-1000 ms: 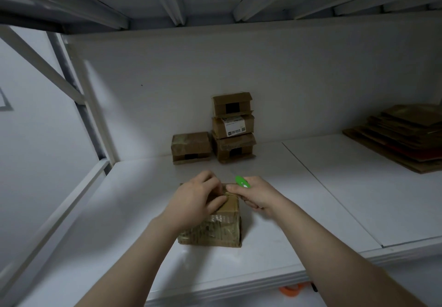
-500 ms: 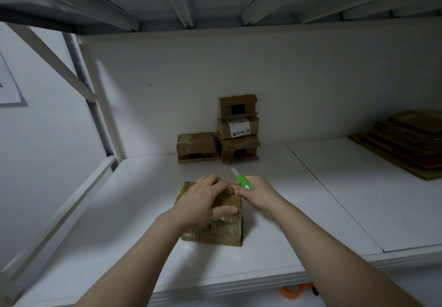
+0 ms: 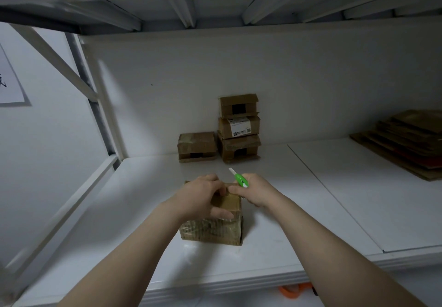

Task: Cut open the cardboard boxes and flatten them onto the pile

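Note:
A taped cardboard box [image 3: 215, 230] stands on the white shelf [image 3: 143, 187] right in front of me. My left hand [image 3: 203, 199] lies over its top, fingers curled at the far edge and thumb on the near side. My right hand [image 3: 256, 192] grips a green box cutter [image 3: 240, 179] at the box's far right corner, its white blade pointing up and away. At the back stand three stacked boxes [image 3: 239, 127] with a single box [image 3: 197, 146] to their left. The pile of flattened cardboard [image 3: 404, 141] lies at the far right.
The shelf's back wall rises behind the boxes, and another shelf hangs overhead. A slanted white frame brace [image 3: 55, 60] runs along the left side. Something orange [image 3: 295, 291] lies on the floor below the shelf's front edge.
The cutter's white blade now shows beyond its green body. My left thumb has slid along the box's near top edge. The view shifted slightly to the left.

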